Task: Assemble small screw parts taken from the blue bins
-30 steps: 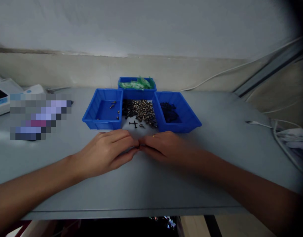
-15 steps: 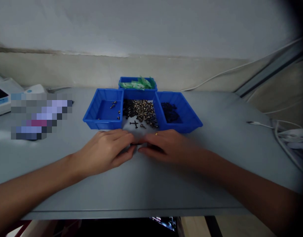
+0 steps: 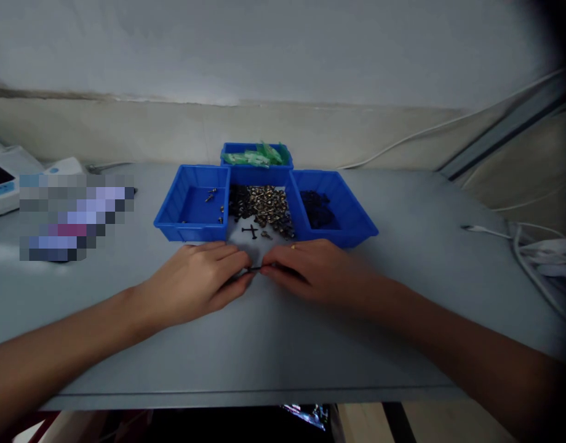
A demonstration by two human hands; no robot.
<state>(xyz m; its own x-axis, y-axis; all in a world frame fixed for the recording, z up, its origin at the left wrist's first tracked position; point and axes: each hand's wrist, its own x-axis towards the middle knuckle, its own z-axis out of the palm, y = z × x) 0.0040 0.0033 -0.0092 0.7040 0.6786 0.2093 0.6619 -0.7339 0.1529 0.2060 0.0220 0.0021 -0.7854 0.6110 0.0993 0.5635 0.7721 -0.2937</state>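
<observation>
My left hand (image 3: 200, 277) and my right hand (image 3: 313, 271) meet over the table in a pinch from both sides. Between their fingertips runs a thin black screw (image 3: 254, 269), mostly covered by the fingers; both hands grip it. Just beyond, two black screws (image 3: 249, 231) lie crossed on the table, with a single brassy screw-like part (image 3: 266, 235) beside them. Behind these spreads a pile of brassy metal parts (image 3: 269, 206), with black screws (image 3: 239, 202) heaped at its left side.
A blue bin (image 3: 191, 232) at left holds a few brassy parts. The right blue bin (image 3: 357, 227) contains dark pieces; green plastic packets (image 3: 255, 157) fill the rear bin. A blurred-out object (image 3: 80, 215) and a white device (image 3: 15, 178) stand left, a white cable (image 3: 486, 232) right.
My right thumb has closed up against its fingers, and its fingertips have come onto the screw. The left hand has stayed nearly in place.
</observation>
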